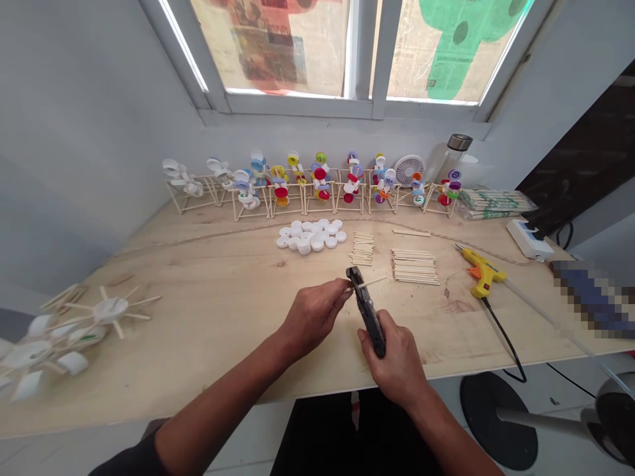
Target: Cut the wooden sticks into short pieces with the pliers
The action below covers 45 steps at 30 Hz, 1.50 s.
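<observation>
My left hand (317, 312) is closed in a pinch on one end of a thin wooden stick (374, 282), whose other end points right over the table. My right hand (398, 357) is wrapped round the handle of a long black hand tool (370, 314), which looks like pliers or a cutter; its exact kind does not show clearly. The tool's head lies across the stick, close to my left fingertips. Beyond my hands are a pile of short cut sticks (362, 248), a stack of longer sticks (415, 266) and a cluster of white bottle caps (310, 235).
A yellow glue gun (483, 270) lies at the right, its cord running off the edge. Small stick frames with coloured cap wheels (320, 178) line the back. White cap-and-stick wheels (110, 309) lie at the left. A power strip (529, 239) and bagged sticks (496, 203) sit back right.
</observation>
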{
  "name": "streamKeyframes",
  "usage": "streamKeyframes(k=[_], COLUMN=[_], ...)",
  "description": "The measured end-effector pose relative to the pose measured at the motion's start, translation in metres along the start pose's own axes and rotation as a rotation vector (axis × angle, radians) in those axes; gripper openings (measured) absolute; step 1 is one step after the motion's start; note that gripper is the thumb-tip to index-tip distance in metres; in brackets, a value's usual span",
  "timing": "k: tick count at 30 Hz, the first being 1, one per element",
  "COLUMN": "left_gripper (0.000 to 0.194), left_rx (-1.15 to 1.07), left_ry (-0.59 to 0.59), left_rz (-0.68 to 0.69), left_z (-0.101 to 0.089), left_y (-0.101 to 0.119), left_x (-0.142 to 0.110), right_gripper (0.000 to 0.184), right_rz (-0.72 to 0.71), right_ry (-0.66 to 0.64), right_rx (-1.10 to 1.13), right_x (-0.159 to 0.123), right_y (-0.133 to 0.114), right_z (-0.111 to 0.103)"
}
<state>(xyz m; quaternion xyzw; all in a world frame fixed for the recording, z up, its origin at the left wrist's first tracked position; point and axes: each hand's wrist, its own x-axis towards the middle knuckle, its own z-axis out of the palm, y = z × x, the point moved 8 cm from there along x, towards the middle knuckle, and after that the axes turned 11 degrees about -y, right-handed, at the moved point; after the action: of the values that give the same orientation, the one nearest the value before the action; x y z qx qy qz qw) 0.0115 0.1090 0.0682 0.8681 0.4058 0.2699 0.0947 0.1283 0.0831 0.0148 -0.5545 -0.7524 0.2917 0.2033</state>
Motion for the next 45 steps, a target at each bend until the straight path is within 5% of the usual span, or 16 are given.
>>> streamKeyframes(k=[14, 23, 36, 45], left_gripper=[0.012, 0.014, 0.024, 0.022], left_rx=[0.4, 0.109, -0.478, -0.206], left_ry=[0.191, 0.045, -0.393, -0.314], left_rz=[0.089, 0.129, 0.011, 0.019], left_z=[-0.002, -0.011, -0.01, -0.003], left_y=[0.017, 0.033, 0.032, 0.024], left_x=[-0.014, -0.016, -0.011, -0.011], right_gripper=[0.009, 0.008, 0.01, 0.011], right_rz=[0.025, -0.022, -0.08, 0.008], right_ry=[-0.019, 0.025, 0.01, 0.017], right_rx=[0.04, -0.014, 0.005, -0.001], right_x=[-0.012, -0.031, -0.039, -0.034], right_y=[-0.004, -0.009, -0.012, -0.004], right_z=[-0.004, -0.008, -0.006, 0.006])
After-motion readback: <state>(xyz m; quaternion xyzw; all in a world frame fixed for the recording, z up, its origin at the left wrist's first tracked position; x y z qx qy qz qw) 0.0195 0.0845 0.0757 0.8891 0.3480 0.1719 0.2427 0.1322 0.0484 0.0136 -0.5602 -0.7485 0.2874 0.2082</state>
